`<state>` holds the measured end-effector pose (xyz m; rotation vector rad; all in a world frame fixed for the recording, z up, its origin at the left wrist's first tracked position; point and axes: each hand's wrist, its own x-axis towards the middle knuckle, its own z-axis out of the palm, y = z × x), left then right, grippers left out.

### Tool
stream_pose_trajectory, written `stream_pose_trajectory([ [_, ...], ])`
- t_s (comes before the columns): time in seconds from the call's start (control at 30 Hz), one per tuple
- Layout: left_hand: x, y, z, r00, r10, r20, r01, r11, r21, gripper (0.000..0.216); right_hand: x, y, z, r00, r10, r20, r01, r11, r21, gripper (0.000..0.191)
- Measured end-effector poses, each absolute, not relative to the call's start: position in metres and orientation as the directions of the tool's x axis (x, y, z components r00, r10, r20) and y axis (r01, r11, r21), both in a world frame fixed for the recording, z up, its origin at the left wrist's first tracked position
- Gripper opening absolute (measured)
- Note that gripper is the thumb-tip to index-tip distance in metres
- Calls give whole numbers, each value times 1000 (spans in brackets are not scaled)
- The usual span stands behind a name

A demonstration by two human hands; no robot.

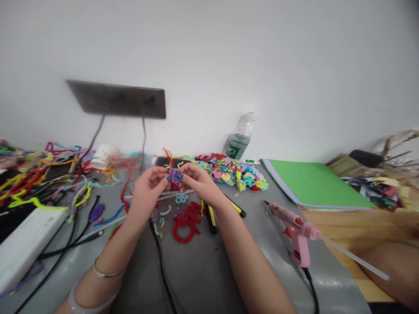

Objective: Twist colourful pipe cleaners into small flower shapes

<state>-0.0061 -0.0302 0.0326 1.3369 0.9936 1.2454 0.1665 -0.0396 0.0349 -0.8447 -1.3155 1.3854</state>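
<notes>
Between my two hands is a small purple pipe-cleaner flower (175, 175), raised above the grey table. My left hand (149, 187) pinches its left side with thumb and fingertips. From the other side my right hand (198, 181) grips it, the thumb pressed on the front. Below the hands lie a blue pipe-cleaner flower (181, 199) and a red pipe-cleaner ring (183, 233) with a bit of purple at its top. A yellow-and-black handled tool (212, 218) rests close to my right forearm.
A pink glue gun (296, 235) with a long glue stick stands at right, its cord trailing forward. Behind are a pile of small flowers (242, 174), a bottle (239, 137) and green sheets (314, 183). Loose pipe cleaners, cables and a white power strip (29, 244) crowd the left.
</notes>
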Motion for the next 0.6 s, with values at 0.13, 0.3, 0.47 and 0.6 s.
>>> stream_pose_trajectory([
  [0.13, -5, -29, 33, 100, 984, 147, -5, -147, 989, 20, 162, -39, 33, -242, 958, 154, -194, 108, -975, 33],
  [0.3, -2, -33, 34, 166, 972, 167, 61, -179, 982, 17, 160, -40, 32, -254, 953, 167, -224, 110, -968, 36],
  [0.47, 2, -35, 36, 285, 958, 26, -179, 26, 983, 30, 165, -40, 34, -291, 937, 191, -242, 121, -963, 32],
  [0.6, 0, -35, 38, 351, 932, -84, -261, 184, 948, 33, 169, -40, 35, -312, 933, 179, -270, 93, -958, 31],
])
